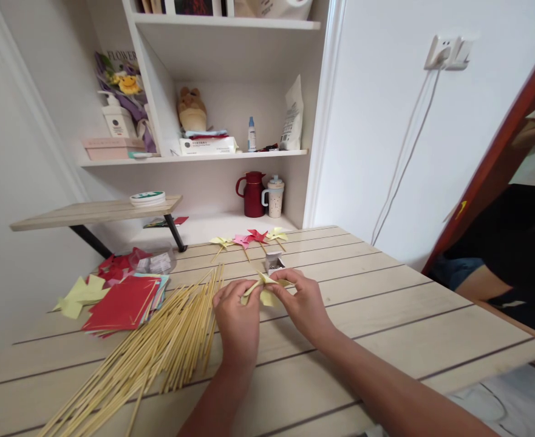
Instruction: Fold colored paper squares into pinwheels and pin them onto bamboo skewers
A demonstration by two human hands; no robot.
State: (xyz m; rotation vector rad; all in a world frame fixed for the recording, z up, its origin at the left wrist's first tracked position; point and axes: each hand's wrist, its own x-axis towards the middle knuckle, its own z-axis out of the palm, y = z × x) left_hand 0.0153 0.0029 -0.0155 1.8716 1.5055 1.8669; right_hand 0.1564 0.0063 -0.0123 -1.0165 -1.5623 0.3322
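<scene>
Between my two hands is a pale yellow paper pinwheel point(268, 297), its blades partly hidden by my fingers. My left hand point(237, 315) is closed on its left side, and my right hand point(301, 300) pinches it near the middle and right. Just beyond my fingers stands a small open box point(274, 262) with small, dark contents too tiny to name. A spread bundle of thin wooden sticks point(171, 340) lies left of my left hand. Farther back rest several pinwheels on sticks, among them a red pinwheel point(257, 235) and a pink pinwheel point(241, 241).
Left of the sticks lie a stack of coloured paper squares point(121, 303), yellow paper shapes point(81, 295) and a clear plastic container point(158, 261). A small raised stand point(98, 212) is behind them. In the shelf stand a red jug point(253, 194) and a cup point(275, 197). Someone sits at right.
</scene>
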